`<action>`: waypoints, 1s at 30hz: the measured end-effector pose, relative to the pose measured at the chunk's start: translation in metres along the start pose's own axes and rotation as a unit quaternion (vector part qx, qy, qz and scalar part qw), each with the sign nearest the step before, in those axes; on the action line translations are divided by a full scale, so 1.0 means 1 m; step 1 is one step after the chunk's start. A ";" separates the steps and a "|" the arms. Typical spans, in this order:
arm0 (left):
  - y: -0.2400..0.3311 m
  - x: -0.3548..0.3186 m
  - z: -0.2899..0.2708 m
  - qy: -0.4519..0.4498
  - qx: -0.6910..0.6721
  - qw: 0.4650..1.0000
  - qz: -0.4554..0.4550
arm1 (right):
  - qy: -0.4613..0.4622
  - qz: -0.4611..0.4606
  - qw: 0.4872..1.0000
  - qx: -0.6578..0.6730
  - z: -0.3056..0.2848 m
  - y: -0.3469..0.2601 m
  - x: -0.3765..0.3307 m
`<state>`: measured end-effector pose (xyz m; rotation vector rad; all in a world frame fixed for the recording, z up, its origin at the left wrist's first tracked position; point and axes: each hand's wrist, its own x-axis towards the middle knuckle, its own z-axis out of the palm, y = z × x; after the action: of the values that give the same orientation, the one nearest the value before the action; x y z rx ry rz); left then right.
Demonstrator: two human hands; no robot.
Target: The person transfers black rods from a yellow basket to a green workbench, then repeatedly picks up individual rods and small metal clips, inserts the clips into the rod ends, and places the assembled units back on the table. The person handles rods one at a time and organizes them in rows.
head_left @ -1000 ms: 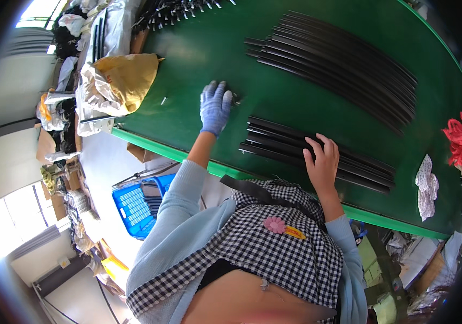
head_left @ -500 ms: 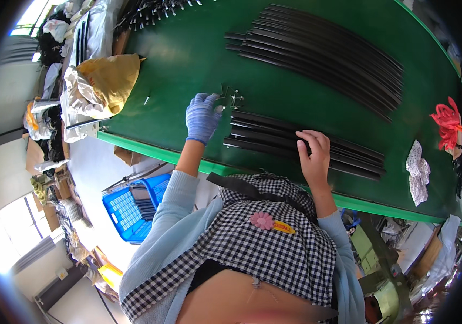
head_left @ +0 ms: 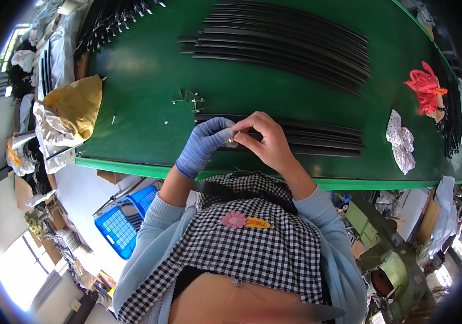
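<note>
My left hand [head_left: 201, 148], in a blue knitted glove, and my bare right hand [head_left: 266, 141] meet over the near edge of the table. Their thumbs and fingertips close round a small shiny metal piece [head_left: 231, 142], mostly hidden by the fingers. Behind and under the hands lies a short row of black strips [head_left: 322, 135]. Just beyond the gloved hand, several thin bent-wire metal pieces [head_left: 192, 100] sit in a loose cluster on the green table [head_left: 144, 108].
A large bundle of long black strips [head_left: 285, 43] lies farther back. A yellow-brown sack [head_left: 77, 108] stands at the left edge. To the right are a patterned cloth [head_left: 400, 141] and red fabric [head_left: 425, 89]. A blue crate [head_left: 117, 229] stands below the table's edge.
My left hand has come back from the metal pieces toward me. My right hand has left the black strips and moved left to meet it. The whole view has shifted.
</note>
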<state>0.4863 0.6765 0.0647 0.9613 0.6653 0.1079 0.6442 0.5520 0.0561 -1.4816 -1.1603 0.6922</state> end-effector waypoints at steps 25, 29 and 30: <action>0.030 0.118 -0.091 0.233 0.301 0.906 0.187 | 0.509 0.322 0.676 0.425 -0.115 0.107 0.031; 0.023 0.039 -0.045 0.025 0.169 0.966 0.196 | 0.546 0.296 0.595 0.510 -0.140 0.094 0.035; 0.019 0.020 -0.040 0.010 0.162 0.971 0.175 | 0.564 0.274 0.587 0.513 -0.147 0.099 0.026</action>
<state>0.4832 0.7236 0.0547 1.3903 0.5344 0.3290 0.8130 0.5251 0.0033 -0.8201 0.7148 0.4607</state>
